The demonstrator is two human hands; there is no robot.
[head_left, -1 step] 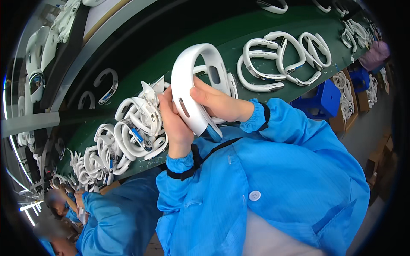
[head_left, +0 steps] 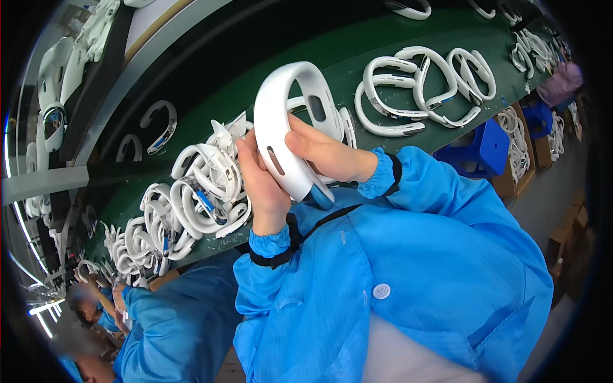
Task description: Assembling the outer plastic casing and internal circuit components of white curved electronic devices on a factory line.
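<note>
A white U-shaped plastic neckband (head_left: 273, 105) is held up between my two hands, its curved back upward. Slots run along its sides, and a dark bluish end piece shows at its lower tip. My left hand (head_left: 267, 195) wraps the near left side from below, fingers partly behind it. My right hand (head_left: 329, 153) grips from the right, thumb pressed on the outer face and the other fingers inside the loop, partly hidden. Just behind the held piece, more white neckbands (head_left: 348, 127) show in part.
A heap of white neckbands (head_left: 204, 185) lies on the green bench (head_left: 345, 57) to the left. Several looser ones (head_left: 389, 96) lie at the right. A blue stool (head_left: 482, 150) and boxes of neckbands (head_left: 511, 143) stand beyond. A co-worker's blue sleeve (head_left: 169, 325) is at lower left.
The neckband and my hands have shifted very slightly up and to the left. My grip is the same.
</note>
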